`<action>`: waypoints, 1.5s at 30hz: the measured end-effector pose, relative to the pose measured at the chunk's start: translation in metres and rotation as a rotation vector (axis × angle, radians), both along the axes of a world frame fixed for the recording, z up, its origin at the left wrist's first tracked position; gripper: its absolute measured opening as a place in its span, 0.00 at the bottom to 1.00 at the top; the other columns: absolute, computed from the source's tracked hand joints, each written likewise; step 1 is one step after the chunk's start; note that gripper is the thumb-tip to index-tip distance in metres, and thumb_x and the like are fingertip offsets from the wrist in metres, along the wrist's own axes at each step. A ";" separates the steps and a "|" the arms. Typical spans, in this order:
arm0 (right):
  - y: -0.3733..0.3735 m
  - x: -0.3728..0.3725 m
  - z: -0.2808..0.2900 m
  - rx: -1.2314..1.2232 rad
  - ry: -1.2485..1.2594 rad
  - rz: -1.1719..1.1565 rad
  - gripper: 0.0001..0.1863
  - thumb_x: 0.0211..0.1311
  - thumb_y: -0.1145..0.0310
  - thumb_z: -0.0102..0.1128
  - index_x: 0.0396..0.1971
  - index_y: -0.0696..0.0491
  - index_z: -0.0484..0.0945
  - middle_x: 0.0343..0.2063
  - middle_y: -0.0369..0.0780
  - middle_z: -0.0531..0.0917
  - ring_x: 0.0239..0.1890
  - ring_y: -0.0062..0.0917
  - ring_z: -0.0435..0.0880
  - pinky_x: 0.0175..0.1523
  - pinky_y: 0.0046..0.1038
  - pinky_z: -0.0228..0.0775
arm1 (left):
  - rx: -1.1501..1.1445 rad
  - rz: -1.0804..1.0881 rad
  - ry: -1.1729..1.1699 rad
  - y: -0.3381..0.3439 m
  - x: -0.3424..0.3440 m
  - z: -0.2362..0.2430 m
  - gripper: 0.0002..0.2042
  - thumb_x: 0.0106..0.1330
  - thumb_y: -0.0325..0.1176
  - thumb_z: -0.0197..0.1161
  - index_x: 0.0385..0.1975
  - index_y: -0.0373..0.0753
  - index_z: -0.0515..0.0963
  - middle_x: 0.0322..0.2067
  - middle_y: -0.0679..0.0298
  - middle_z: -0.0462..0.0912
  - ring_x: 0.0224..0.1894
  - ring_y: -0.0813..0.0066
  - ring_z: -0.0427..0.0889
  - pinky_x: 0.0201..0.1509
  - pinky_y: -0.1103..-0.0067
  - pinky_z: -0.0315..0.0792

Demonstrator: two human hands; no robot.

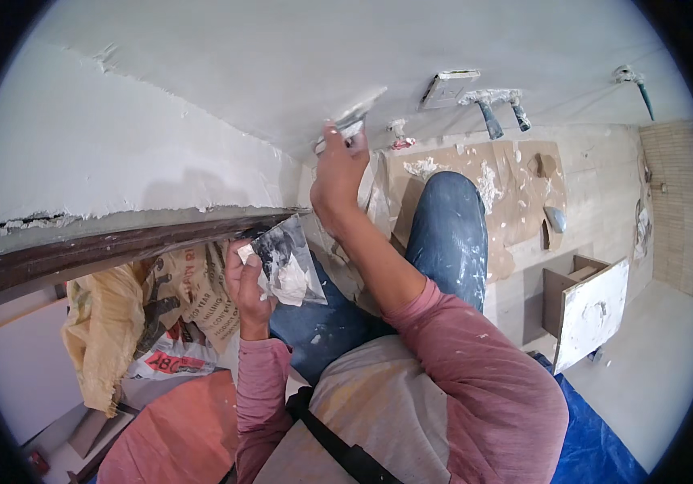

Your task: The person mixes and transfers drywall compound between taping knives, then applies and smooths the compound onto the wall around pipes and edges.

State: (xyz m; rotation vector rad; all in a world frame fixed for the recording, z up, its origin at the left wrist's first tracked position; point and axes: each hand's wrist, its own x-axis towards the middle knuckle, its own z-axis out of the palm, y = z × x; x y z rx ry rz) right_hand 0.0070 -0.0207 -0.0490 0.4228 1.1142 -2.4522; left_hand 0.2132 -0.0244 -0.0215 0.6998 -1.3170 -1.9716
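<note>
My right hand (337, 173) is closed round a putty knife (365, 106), its wide blade angled up close to the pale wall (266, 64); whether it touches cannot be told. Lower and to the left, my left hand (253, 292) grips a broad flat scraper (286, 238). A lump of white putty (291, 281) lies on this second blade. Just beyond the left hand runs a dark brown wooden frame (112, 258), below a rough, putty-crusted wall edge.
Two pipe stubs (489, 121) and a wall box (448, 89) jut from the wall. Putty-spotted cardboard (516, 189) covers the floor by my knee (450, 234). A small white-topped stand (592, 315) is at right; woven sacks (104, 323) lie at left.
</note>
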 end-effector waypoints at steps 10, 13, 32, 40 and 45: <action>0.032 0.036 -0.144 0.607 -0.312 0.320 0.26 0.72 0.56 0.54 0.54 0.65 0.69 0.45 0.47 0.78 0.45 0.28 0.75 0.43 0.29 0.73 | -0.042 0.004 -0.025 -0.006 0.014 -0.009 0.13 0.69 0.32 0.54 0.49 0.32 0.70 0.43 0.60 0.80 0.45 0.75 0.78 0.53 0.78 0.71; 0.034 0.014 -0.217 0.384 -0.433 0.077 0.22 0.72 0.59 0.53 0.53 0.62 0.68 0.52 0.48 0.74 0.49 0.35 0.75 0.44 0.40 0.79 | -0.001 0.007 -0.004 -0.002 0.004 -0.009 0.13 0.69 0.32 0.54 0.49 0.32 0.70 0.43 0.60 0.80 0.45 0.75 0.78 0.54 0.78 0.70; -0.017 -0.041 -0.242 0.034 -0.571 0.080 0.14 0.70 0.65 0.49 0.49 0.55 0.75 0.39 0.42 0.81 0.40 0.35 0.81 0.36 0.45 0.76 | -0.008 0.019 -0.048 0.000 0.001 0.000 0.15 0.69 0.36 0.56 0.48 0.32 0.70 0.40 0.62 0.79 0.42 0.77 0.77 0.50 0.79 0.70; -0.001 0.006 -0.264 0.206 -0.520 0.204 0.14 0.70 0.70 0.46 0.52 0.54 0.73 0.51 0.44 0.78 0.49 0.40 0.79 0.47 0.46 0.77 | -0.022 0.045 -0.073 -0.005 0.009 0.002 0.15 0.69 0.35 0.57 0.49 0.32 0.70 0.41 0.61 0.79 0.43 0.77 0.77 0.50 0.79 0.71; -0.028 -0.016 -0.305 0.255 -0.534 0.145 0.15 0.67 0.69 0.48 0.52 0.53 0.72 0.49 0.42 0.79 0.47 0.38 0.79 0.43 0.48 0.74 | -0.047 0.040 -0.042 -0.003 0.004 0.002 0.15 0.70 0.35 0.57 0.49 0.32 0.70 0.42 0.62 0.79 0.43 0.78 0.77 0.50 0.80 0.71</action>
